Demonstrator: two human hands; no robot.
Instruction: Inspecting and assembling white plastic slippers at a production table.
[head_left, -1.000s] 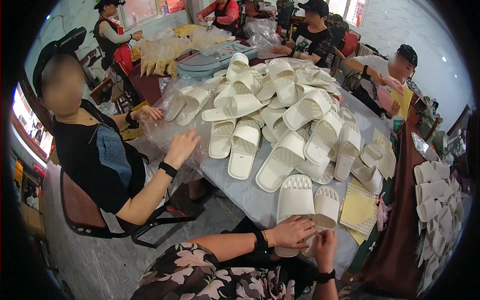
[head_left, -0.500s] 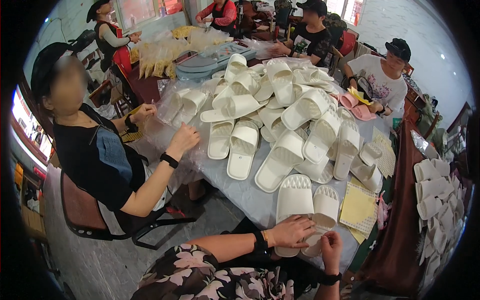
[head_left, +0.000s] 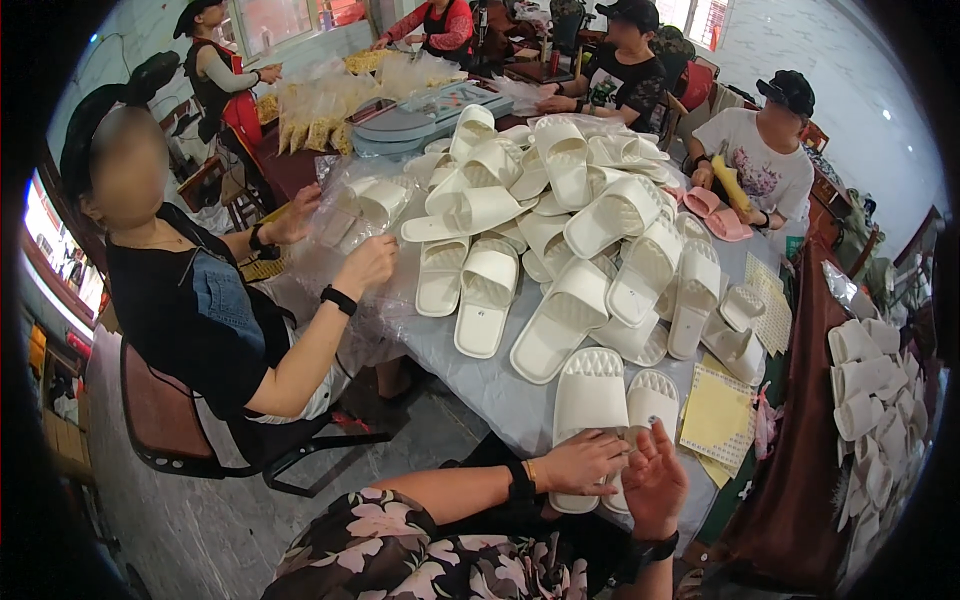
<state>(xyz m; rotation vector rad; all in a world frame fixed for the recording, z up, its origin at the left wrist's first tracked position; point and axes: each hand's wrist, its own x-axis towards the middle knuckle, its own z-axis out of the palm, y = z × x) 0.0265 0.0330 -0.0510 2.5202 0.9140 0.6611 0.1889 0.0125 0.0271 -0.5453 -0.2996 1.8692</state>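
Left white slipper (head_left: 590,395) lies under our left hand (head_left: 583,462), laid loosely across its near half, fingers extended. Right white slipper (head_left: 655,388) lies just left of and beyond our right hand (head_left: 657,485), raised, fingers parted. We count two slippers here, two hands, at least two overlapping yellow sheets (head_left: 718,412) at right. Our hands partly hide both soles; far pile (head_left: 545,230) overlaps beyond counting; speck (head_left: 654,420) at right fingertip hard to make out.

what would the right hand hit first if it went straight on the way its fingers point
The right hand would likely meet the strap of the right white slipper in the nearest pair; the hand looks raised, though, so depth is unclear and it might pass above.
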